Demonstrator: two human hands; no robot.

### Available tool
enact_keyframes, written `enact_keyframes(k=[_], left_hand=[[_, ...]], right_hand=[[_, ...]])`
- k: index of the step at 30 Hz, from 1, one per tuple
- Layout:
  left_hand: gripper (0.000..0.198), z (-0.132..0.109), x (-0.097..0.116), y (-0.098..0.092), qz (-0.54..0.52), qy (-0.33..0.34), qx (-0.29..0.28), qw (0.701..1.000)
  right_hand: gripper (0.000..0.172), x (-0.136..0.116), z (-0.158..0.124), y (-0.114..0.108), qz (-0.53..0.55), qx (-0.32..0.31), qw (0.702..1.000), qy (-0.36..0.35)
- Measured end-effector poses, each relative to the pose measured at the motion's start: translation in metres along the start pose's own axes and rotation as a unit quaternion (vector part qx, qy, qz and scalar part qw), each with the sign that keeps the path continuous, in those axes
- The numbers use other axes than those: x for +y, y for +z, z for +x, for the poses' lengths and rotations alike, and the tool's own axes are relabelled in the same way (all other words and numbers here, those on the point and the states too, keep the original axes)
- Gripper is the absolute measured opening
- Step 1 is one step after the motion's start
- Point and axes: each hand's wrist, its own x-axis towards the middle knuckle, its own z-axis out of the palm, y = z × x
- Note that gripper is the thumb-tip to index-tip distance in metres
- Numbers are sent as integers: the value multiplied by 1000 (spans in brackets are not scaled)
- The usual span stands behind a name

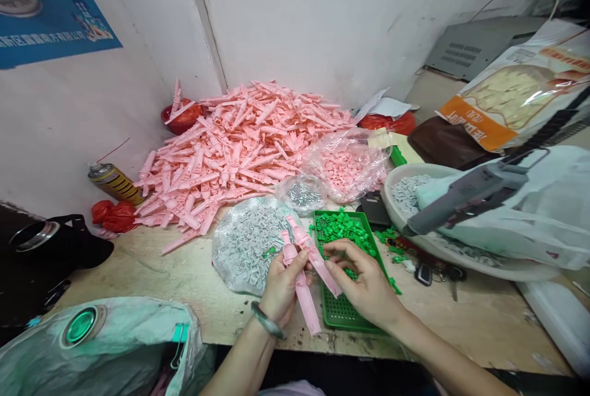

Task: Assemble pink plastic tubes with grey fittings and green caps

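Observation:
My left hand (pixel 282 285) is closed around pink plastic halves, with its thumb laid over them. One long pink shell piece (pixel 304 297) points down toward the table's front edge. A second pink shell piece (pixel 316 257) lies slantwise beside it, its inner side up. Close to that second piece, my right hand (pixel 364 282) has curved fingers set apart; whether its thumb touches the piece I cannot tell. Under the right hand is a green perforated tray (pixel 341 316) holding small green plastic parts (pixel 343 230). Left of it sits a clear bag of small grey parts (pixel 242 248).
A large heap of pink pieces (pixel 230 150) fills the back. Bags of small pink parts (pixel 343 168) and metal screws (pixel 302 192) adjoin it. A grey electric screwdriver (pixel 470 193) hangs over a white basin (pixel 498 270) at right. Keys (pixel 454 273), a spray can (pixel 113 181) and an open sack (pixel 138 316) surround.

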Motion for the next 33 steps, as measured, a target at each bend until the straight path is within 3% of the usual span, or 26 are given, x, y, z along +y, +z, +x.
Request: enact_keyframes(k=[3,8,13,15,16,18,20,21,22,24,26,27,29,31,32,33], left_hand=[[35,0,-1,1,-4,5,2,1000],[32,-1,-7,1,-17,10,4,1000],[31,-1,-10,0,-21,11,7,1000],[30,-2,-9,-1,-22,8,11,1000],[29,-2,-9,-2,-28,3,11,1000],[26,-3,-6,-4,-52,-23,5,998],[26,-3,-2,-6,-90,-73,-15,993],[27,-3,-1,-6,-108,-104,-26,988],[28,-3,1,-6,-122,-134,-34,983],[27,-1,1,-5,-134,-174,-27,975],[21,1,0,-2,-127,-177,-3,976],[17,3,-2,-1,-121,-171,9,978],[10,7,-5,2,-112,-155,26,981],[9,11,-8,4,-106,-142,39,983],[9,13,-10,5,-104,-135,44,984],[11,15,-11,5,-102,-129,49,985]], right_hand=[[16,-2,-3,3,3,-8,1000,12],[19,0,-6,5,-85,54,987,-127],[34,-1,-9,8,-143,7,975,-172],[39,-2,-10,4,-170,20,969,-179],[43,0,-9,-1,-184,65,965,-175],[59,7,-1,-20,-188,219,946,-150],[78,21,14,-47,-134,362,917,-101],[80,30,24,-63,-82,390,914,-79],[72,38,33,-78,-34,392,918,-52],[44,52,50,-103,62,322,945,0],[37,57,59,-115,106,266,958,24],[38,55,59,-114,93,270,958,21],[50,44,51,-102,-10,347,938,-19],[69,28,35,-78,-149,432,884,-100],[71,21,25,-63,-195,444,863,-142],[62,14,16,-48,-207,416,870,-163]])
